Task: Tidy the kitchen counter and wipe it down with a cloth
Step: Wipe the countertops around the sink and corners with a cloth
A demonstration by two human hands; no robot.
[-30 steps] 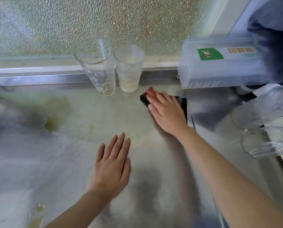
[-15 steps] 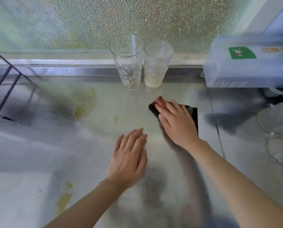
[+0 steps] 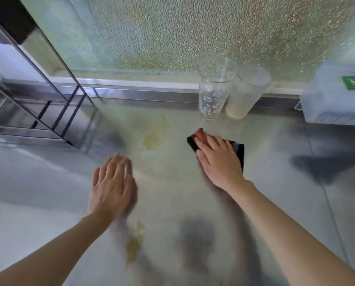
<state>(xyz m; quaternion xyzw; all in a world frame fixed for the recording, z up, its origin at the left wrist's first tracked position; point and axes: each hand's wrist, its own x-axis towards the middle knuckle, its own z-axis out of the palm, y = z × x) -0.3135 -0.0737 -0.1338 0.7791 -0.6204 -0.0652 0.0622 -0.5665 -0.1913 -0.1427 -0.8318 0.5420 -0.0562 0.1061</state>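
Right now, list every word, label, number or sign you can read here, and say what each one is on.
No legible words or numbers anywhere in this view.
Green label on the translucent plastic box: a small cartoon figure, no text readable.
Clear glass: printed white cartoon cat faces, no lettering.
Frosted cup beside it: no print visible.
Dark cloth under the right hand: no marking visible.

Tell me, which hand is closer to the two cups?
The right hand. It presses flat on the dark cloth, just in front of the cups. The left hand lies flat on the counter, farther back and left.
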